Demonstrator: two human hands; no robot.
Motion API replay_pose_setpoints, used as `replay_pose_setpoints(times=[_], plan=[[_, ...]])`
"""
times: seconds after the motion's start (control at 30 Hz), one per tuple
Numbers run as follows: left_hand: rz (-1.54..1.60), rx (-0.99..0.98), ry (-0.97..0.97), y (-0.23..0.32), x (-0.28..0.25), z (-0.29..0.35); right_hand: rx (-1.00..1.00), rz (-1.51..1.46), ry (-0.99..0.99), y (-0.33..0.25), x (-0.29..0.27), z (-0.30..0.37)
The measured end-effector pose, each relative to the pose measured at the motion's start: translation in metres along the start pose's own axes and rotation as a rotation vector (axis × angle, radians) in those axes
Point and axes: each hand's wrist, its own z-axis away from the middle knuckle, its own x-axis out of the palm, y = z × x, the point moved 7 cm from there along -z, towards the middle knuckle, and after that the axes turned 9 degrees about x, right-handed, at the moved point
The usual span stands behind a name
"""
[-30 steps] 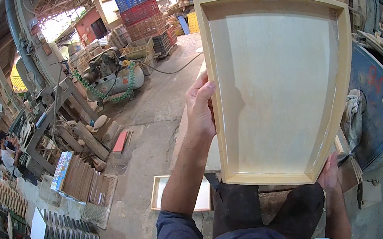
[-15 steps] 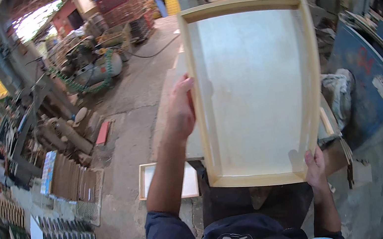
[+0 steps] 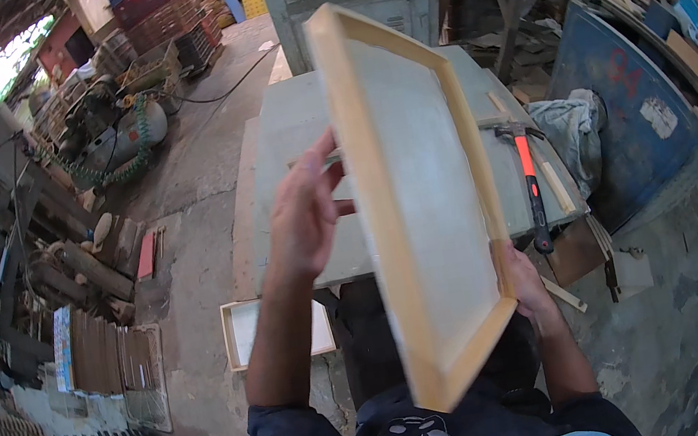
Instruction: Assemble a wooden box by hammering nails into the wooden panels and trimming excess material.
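A shallow wooden tray (image 3: pixel 432 196) with a pale flat base and light wood rims is held up in front of me, tilted with its left side toward me. My right hand (image 3: pixel 531 285) grips its lower right rim. My left hand (image 3: pixel 303 216) is at the left side, fingers stretched and apart, their tips passing behind the tray's edge; whether they touch it is hidden. Beyond the tray is a grey-topped worktable (image 3: pixel 285 128). On its right part lies a claw hammer (image 3: pixel 531 180) with an orange and black handle, beside thin wood strips (image 3: pixel 557 187).
A smaller wooden tray (image 3: pixel 322 327) sits low, left of my legs. A blue metal panel (image 3: pixel 615 112) stands at the right, with a grey cloth (image 3: pixel 573 132) beside it. Stacked boards (image 3: pixel 101 353) and a compressor (image 3: pixel 123 144) with a green coiled hose are at the left.
The tray has turned so its left side faces me, and its base shows narrower. My left hand's fingers have come apart from the rim. The hammer on the table has come into view.
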Motion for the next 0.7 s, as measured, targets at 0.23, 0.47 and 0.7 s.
replay_pose_setpoints(times=[0.23, 0.47, 0.7], plan=[[0.134, 0.076, -0.275, 0.013, 0.056, 0.001, -0.01, 0.127, 0.054, -0.001, 0.007, 0.0], [0.069, 0.084, -0.347, 0.006, 0.062, 0.013, -0.043, 0.066, 0.041, 0.003, -0.001, 0.003], [0.055, 0.053, -0.25, 0.008, 0.06, 0.016, -0.04, 0.177, 0.057, 0.019, -0.034, -0.005]])
